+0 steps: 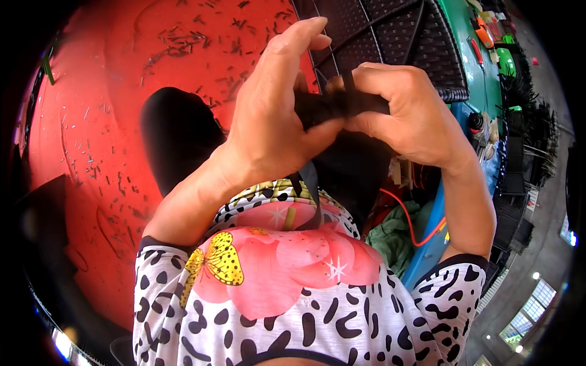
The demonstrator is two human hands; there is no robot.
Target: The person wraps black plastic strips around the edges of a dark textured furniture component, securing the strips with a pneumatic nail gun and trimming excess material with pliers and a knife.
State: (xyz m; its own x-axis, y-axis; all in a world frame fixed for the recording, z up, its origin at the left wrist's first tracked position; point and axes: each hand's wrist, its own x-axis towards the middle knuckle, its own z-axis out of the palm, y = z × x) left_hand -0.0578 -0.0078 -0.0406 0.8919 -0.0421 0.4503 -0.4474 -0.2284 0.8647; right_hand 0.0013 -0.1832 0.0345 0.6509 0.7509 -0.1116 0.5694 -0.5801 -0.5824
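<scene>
Both hands are raised in front of my body over my lap, close together around a dark black strip-like bundle [320,108]. My left hand [268,107] has its thumb against the bundle's near side, while its upper fingers stretch up and over. Its remaining fingers are mostly hidden. My right hand [406,113] pinches the bundle's right end between thumb and bent fingers. A narrow black band stands up beside the right fingertips. Just beyond the hands is a black woven wicker panel [421,46] on a dark frame; whether the bundle touches it I cannot tell.
Short black scraps [183,43] are scattered over the red floor [110,122]. To the right is a green work surface [461,30] with tools, including red-handled pliers [476,52]. A red hose [406,213] curves beside a green cloth [394,244] and a blue edge [427,235].
</scene>
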